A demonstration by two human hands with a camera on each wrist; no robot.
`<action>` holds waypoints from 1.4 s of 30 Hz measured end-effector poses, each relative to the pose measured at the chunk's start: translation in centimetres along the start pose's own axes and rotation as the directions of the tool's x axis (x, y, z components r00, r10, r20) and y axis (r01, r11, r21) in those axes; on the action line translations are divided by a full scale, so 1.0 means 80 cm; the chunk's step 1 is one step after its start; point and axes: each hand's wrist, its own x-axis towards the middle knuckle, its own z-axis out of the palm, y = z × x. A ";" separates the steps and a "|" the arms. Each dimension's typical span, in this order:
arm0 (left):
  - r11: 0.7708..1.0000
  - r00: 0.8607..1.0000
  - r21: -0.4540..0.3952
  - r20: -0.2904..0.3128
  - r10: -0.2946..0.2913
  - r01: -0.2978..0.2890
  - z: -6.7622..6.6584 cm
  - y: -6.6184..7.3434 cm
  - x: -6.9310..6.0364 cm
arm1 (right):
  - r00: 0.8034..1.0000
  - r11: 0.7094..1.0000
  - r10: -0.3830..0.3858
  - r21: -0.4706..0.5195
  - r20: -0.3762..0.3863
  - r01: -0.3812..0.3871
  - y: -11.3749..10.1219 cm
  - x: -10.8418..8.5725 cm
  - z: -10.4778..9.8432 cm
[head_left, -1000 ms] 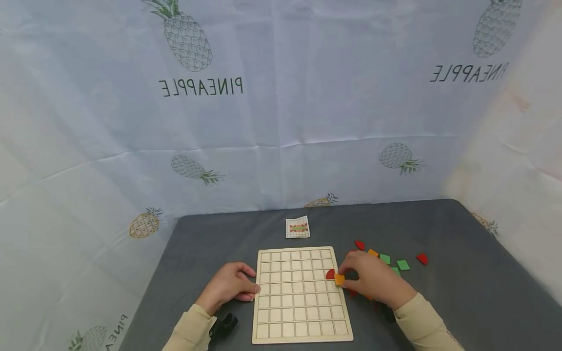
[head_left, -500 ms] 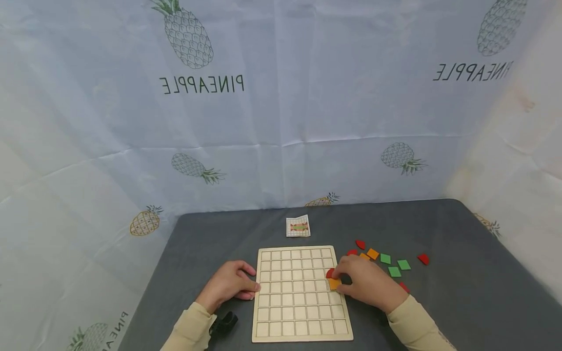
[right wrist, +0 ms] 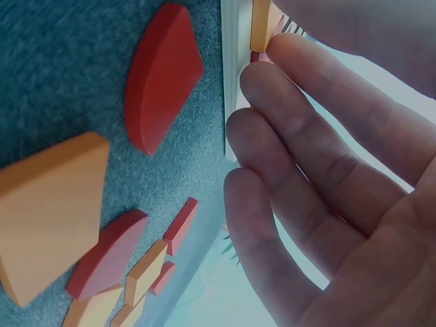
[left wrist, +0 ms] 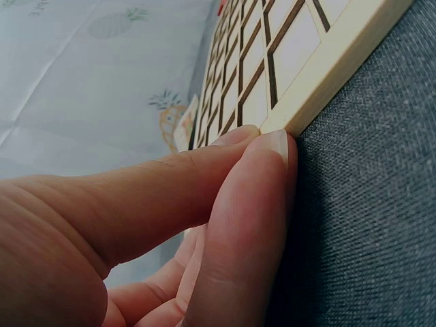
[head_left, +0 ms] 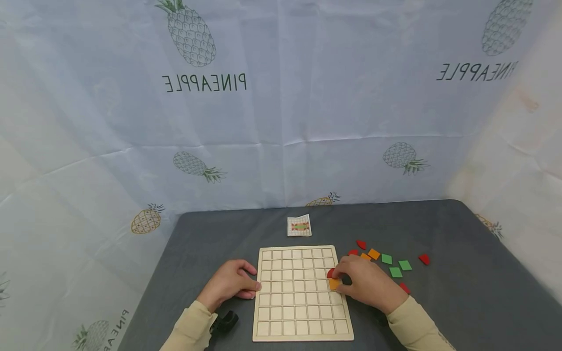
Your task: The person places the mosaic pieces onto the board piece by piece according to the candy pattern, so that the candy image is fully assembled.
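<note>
A light wooden grid board (head_left: pixel 294 312) lies on the dark table. My left hand (head_left: pixel 230 280) is at its left edge, thumb and forefinger tips touching the rim; the left wrist view shows the thumb (left wrist: pixel 248 225) against the board's side. At the board's right edge, my right hand (head_left: pixel 366 280) pinches an orange square tile (head_left: pixel 334 284) over a cell. A red rounded tile (head_left: pixel 331 273) sits just beyond it, partly covered by the forefinger. In the right wrist view, the orange tile (right wrist: pixel 259 26) shows beside the fingertips, its far part hidden.
Right of the board lie loose green tiles (head_left: pixel 395 272), orange tiles (head_left: pixel 373 254) and red tiles (head_left: pixel 424 259). A small printed card (head_left: pixel 299 225) with a coloured grid pattern lies behind the board. A black strap-like object (head_left: pixel 226 321) is by the left wrist. Pineapple-print cloth (head_left: pixel 281 112) hangs behind.
My right hand has moved left and slightly nearer, bringing the orange tile from the board's right edge onto the grid below the red tile. The left hand has stayed at the edge.
</note>
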 end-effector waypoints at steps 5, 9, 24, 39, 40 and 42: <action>1.000 1.000 0.000 -0.003 0.002 -0.002 0.002 0.001 0.002 | 1.000 1.000 -0.001 -0.004 -0.007 0.001 0.000 -0.002 0.000; 1.000 1.000 0.006 -0.006 0.003 -0.003 0.003 0.001 0.003 | 1.000 1.000 0.014 -0.010 -0.008 -0.014 -0.002 -0.001 0.000; 1.000 1.000 0.002 0.022 0.017 -0.017 0.007 0.003 0.007 | 1.000 1.000 0.026 -0.003 -0.010 -0.026 0.003 -0.005 0.002; 1.000 1.000 0.016 -0.002 0.001 -0.001 0.005 0.000 0.005 | 0.998 0.998 0.058 -0.004 -0.040 -0.058 0.029 -0.022 -0.036; 1.000 1.000 0.017 -0.003 0.003 -0.003 0.004 0.000 0.004 | 0.998 0.998 0.055 -0.004 -0.037 -0.055 0.031 -0.024 -0.037; 1.000 1.000 0.021 -0.008 0.004 -0.004 0.002 -0.001 0.003 | 0.999 0.999 0.044 -0.002 -0.030 -0.044 0.035 -0.028 -0.040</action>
